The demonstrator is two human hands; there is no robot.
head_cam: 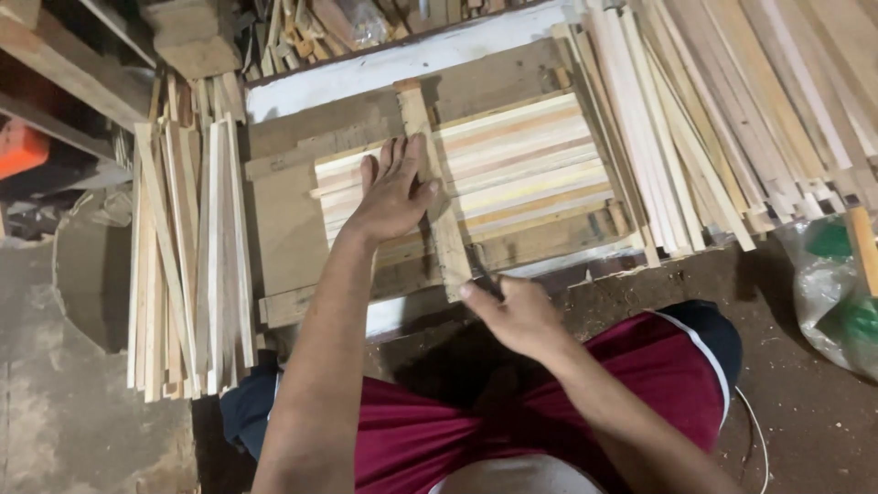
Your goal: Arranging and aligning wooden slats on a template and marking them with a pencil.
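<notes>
My left hand (393, 192) presses flat, released, on the cross strip (434, 192) over laid slats (530, 165); my right hand (517, 316) pinches its near end, fastening seemingly undone.

The left hand (393, 194) is covering part of the row of pale slats (512, 165) and the cross batten (437, 197) beneath its palm. The right hand (512, 316) is concealing a thin dark tool at the batten's near end; its kind cannot be told. The slat pile (732, 110) is running past the top and right edges. The plastic bag (837, 293) is being cut off at the right edge.
</notes>
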